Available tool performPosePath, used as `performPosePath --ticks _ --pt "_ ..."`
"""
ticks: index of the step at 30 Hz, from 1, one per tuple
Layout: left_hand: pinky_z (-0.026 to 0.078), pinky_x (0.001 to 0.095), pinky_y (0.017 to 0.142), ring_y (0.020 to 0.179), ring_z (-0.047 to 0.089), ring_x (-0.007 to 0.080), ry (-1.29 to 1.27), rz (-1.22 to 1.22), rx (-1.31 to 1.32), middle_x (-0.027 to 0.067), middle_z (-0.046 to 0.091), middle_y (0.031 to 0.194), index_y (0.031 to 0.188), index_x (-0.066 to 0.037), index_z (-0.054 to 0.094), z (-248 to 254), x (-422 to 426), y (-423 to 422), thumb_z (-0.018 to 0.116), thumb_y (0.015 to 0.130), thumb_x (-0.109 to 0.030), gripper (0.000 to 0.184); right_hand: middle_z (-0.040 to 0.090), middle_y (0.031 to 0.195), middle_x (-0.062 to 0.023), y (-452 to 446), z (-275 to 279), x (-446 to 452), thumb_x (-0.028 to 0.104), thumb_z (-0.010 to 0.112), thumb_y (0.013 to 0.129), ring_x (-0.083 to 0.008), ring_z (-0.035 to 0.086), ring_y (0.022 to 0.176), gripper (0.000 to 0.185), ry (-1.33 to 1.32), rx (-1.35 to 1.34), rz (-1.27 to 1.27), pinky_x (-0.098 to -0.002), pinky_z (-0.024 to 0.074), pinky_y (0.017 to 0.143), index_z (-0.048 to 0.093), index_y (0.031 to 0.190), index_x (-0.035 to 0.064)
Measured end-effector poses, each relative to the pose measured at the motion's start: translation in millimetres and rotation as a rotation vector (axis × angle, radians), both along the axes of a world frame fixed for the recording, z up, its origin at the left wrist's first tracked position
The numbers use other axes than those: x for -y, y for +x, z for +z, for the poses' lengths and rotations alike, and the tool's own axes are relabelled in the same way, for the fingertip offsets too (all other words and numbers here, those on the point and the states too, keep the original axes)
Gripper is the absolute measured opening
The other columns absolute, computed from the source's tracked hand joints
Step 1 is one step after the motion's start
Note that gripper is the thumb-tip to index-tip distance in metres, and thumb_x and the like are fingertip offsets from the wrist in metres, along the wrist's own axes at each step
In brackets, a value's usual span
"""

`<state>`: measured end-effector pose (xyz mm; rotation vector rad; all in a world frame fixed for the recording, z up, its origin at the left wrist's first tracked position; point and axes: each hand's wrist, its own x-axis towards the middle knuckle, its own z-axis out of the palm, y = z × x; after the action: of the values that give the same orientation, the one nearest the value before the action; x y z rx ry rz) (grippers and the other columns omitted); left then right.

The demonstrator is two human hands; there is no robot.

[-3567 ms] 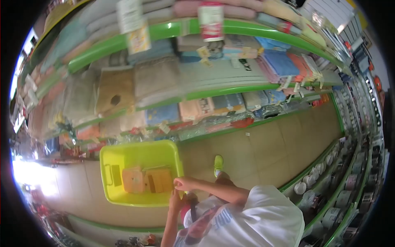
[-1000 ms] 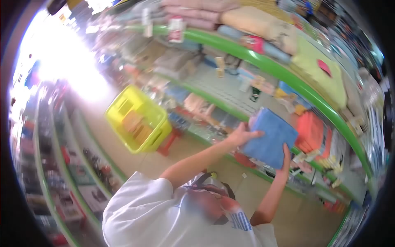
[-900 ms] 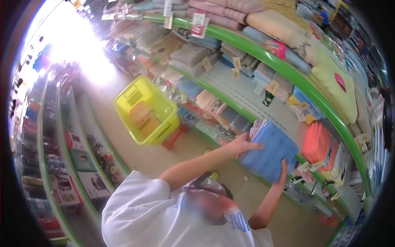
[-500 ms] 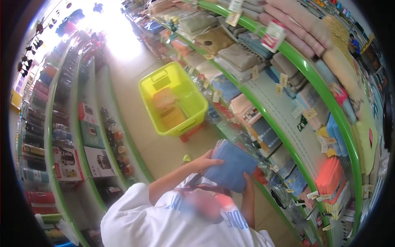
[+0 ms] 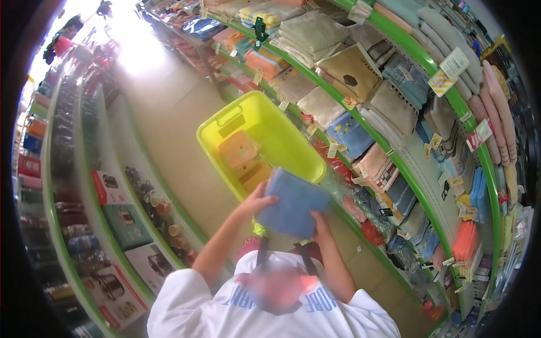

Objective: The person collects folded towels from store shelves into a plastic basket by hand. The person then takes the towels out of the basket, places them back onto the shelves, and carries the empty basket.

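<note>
Yellow tub: near rim partly hidden by blue cloth. White shirt, nearer than tub: cut off below.

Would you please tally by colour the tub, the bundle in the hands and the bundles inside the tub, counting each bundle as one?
Yellow: 1, the tub
Blue: 1, the blue bundle held between the left hand and right hand
Peach: 1, the peach bundle in the tub
Orange: 1, the orange bundle in the tub
Total: 4
</note>
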<state>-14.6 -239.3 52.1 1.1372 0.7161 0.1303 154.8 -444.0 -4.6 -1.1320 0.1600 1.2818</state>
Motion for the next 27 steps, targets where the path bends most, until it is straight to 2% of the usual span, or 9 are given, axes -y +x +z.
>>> performPosePath --ticks 6,11,13,16,17,19,20,23,27 --pt "0.043 0.0366 0.099 0.117 0.051 0.0218 -0.213 -0.137 -0.067 0.0108 0.051 0.13 0.142 -0.006 0.035 -80 -155 35 0.066 0.083 -0.029 0.071 0.053 0.115 -0.0113 -4 -60 -153 0.019 0.065 0.075 -0.0242 0.054 0.103 0.058 -0.041 0.088 -0.196 -0.0376 0.0475 0.085 0.043 0.127 0.0057" --pt "0.043 0.035 0.097 0.115 0.054 0.024 0.135 -0.343 -0.42 0.0134 0.053 0.129 0.141 -0.007 0.039 -182 -209 90 0.068 0.073 -0.035 0.078 0.054 0.113 -0.017 19 -185 -195 0.019 0.06 0.073 -0.0268 0.054 0.101 0.056 -0.366 0.052 -0.377 -0.0395 0.0468 0.086 0.044 0.124 0.0009" --pt "0.043 0.0351 0.097 0.116 0.053 0.0247 0.148 -0.312 -0.377 0.0153 0.053 0.129 0.139 -0.006 0.043 -213 -211 117 0.069 0.069 -0.038 0.081 0.055 0.116 -0.0197 28 -274 -177 0.022 0.061 0.074 -0.0276 0.055 0.104 0.057 -0.422 0.056 -0.44 -0.04 0.0466 0.088 0.045 0.122 -0.0033" --pt "0.047 0.0377 0.092 0.113 0.056 0.0283 0.21 -0.314 -0.356 0.0168 0.056 0.128 0.136 -0.006 0.047 -319 -201 143 0.071 0.067 -0.04 0.08 0.055 0.12 -0.0254 27 -219 -210 0.028 0.062 0.076 -0.0327 0.055 0.111 0.06 -0.767 0.173 -0.453 -0.0425 0.0445 0.093 0.045 0.121 -0.0095" --pt "0.049 0.0389 0.09 0.112 0.057 0.0299 0.239 -0.32 -0.359 0.017 0.057 0.127 0.135 -0.006 0.049 -352 -193 149 0.072 0.067 -0.041 0.08 0.054 0.121 -0.0267 27 -215 -213 0.029 0.062 0.077 -0.0349 0.054 0.112 0.063 -0.899 0.315 -0.237 -0.0431 0.0435 0.095 0.044 0.122 -0.0103" --pt "0.048 0.0377 0.091 0.11 0.058 0.0293 0.225 -0.388 -0.394 0.019 0.058 0.124 0.131 0.0 0.051 -349 -192 166 0.072 0.064 -0.044 0.082 0.053 0.122 -0.0295 27 -213 -212 0.031 0.063 0.078 -0.0391 0.052 0.115 0.068 -1.136 0.577 0.214 -0.0443 0.0417 0.097 0.041 0.125 -0.012" --pt "0.047 0.037 0.091 0.109 0.059 0.029 0.223 -0.425 -0.411 0.0199 0.059 0.123 0.129 0.004 0.052 -337 -193 173 0.071 0.063 -0.046 0.084 0.049 0.124 -0.0312 22 -213 -205 0.034 0.063 0.079 -0.0435 0.051 0.114 0.071 -1.08 0.655 0.357 -0.0455 0.0395 0.099 0.038 0.128 -0.0102" --pt "0.049 0.0375 0.086 0.105 0.061 0.0299 0.282 -0.566 -0.52 0.0207 0.061 0.119 0.126 0.006 0.053 -285 -212 178 0.073 0.061 -0.051 0.089 0.045 0.13 -0.03 -4 -180 -181 0.031 0.065 0.079 -0.0417 0.051 0.113 0.071 -0.753 0.871 0.351 -0.0442 0.043 0.096 0.036 0.132 -0.0056" --pt "0.05 0.0383 0.086 0.106 0.061 0.0273 0.078 -0.634 -0.467 0.0195 0.059 0.122 0.131 0.001 0.05 -296 -224 177 0.075 0.064 -0.048 0.087 0.045 0.131 -0.0252 -13 -121 -150 0.017 0.063 0.084 -0.0299 0.057 0.108 0.06 -0.381 0.723 0.353 -0.036 0.0486 0.086 0.035 0.133 0.0"
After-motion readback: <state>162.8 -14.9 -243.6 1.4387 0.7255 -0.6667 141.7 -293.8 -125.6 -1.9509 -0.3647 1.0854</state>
